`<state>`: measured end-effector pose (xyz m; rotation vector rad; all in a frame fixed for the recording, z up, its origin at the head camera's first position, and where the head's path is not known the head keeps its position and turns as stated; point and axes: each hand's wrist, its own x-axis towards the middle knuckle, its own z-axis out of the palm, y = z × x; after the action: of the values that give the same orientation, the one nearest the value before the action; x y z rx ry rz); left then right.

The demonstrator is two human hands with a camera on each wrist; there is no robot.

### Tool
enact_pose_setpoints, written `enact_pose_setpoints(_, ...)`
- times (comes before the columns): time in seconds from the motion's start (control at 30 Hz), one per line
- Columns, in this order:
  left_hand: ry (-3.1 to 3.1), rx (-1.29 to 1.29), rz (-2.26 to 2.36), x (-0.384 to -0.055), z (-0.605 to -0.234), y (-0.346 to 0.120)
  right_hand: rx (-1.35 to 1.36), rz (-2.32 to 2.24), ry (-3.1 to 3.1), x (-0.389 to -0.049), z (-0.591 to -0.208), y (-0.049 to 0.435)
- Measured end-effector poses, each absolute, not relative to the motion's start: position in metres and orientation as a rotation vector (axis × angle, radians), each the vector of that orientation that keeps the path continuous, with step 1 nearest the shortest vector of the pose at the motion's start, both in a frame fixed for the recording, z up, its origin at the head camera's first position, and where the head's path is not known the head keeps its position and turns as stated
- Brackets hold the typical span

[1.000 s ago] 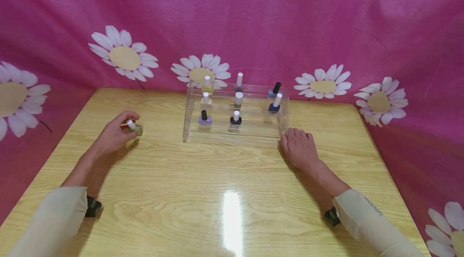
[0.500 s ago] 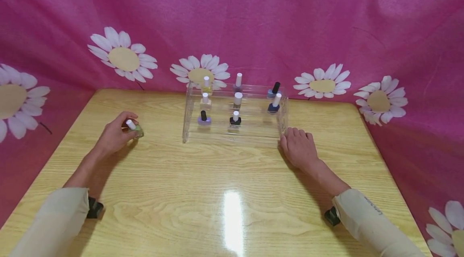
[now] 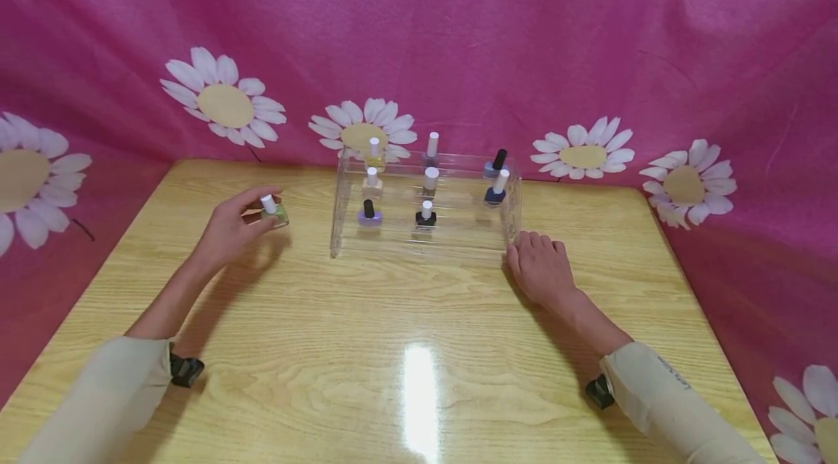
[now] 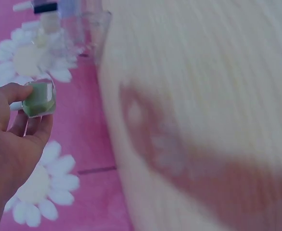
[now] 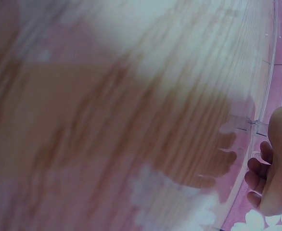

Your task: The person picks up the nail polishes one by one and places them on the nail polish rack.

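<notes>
In the head view my left hand (image 3: pixel 232 228) pinches a green nail polish bottle (image 3: pixel 278 215) with a white cap, held above the table left of the rack. The left wrist view shows the bottle's green glass base (image 4: pixel 39 98) between thumb and fingers. My right hand (image 3: pixel 542 268) holds the front right corner of a clear acrylic display rack (image 3: pixel 425 253), its fingers curled in the right wrist view. Nail polish bottles stand on the rack's tiers, among them a lilac one (image 3: pixel 369 217), a black one (image 3: pixel 426 217) and a dark blue one (image 3: pixel 495 191).
The rack stands on a wood-grain table (image 3: pixel 327 348) near its back edge. A pink cloth (image 3: pixel 471 35) with large daisies hangs behind and along the sides. Yellow, pale pink and light blue bottles (image 3: pixel 492 169) stand toward the back tiers.
My left hand has lifted the green nail polish bottle and moved it right and away from me, closer to the rack. The right hand and the rack have stayed put.
</notes>
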<state>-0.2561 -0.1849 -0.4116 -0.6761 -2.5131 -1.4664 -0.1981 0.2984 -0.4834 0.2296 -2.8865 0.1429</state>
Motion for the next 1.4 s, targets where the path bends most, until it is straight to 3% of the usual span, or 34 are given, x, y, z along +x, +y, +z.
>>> enact_pose_setpoints(0.73, -2.411, -0.95, -1.693, -0.264, -0.374, -0.088, 0.229, 0.136, -2.878, -0.199, -0.483, 0.299)
enact_pose_setpoints(1.0, -2.353, -1.108, -1.741, -0.248, -0.346, -0.041, 0.218, 0.147, -2.9, -0.2, -0.482, 0.299)
enact_pose_setpoints(1.4, -2.393, -1.212, -1.726, -0.257, -0.361, 0.015, 0.221, 0.154, -2.906, -0.199, -0.484, 0.299)
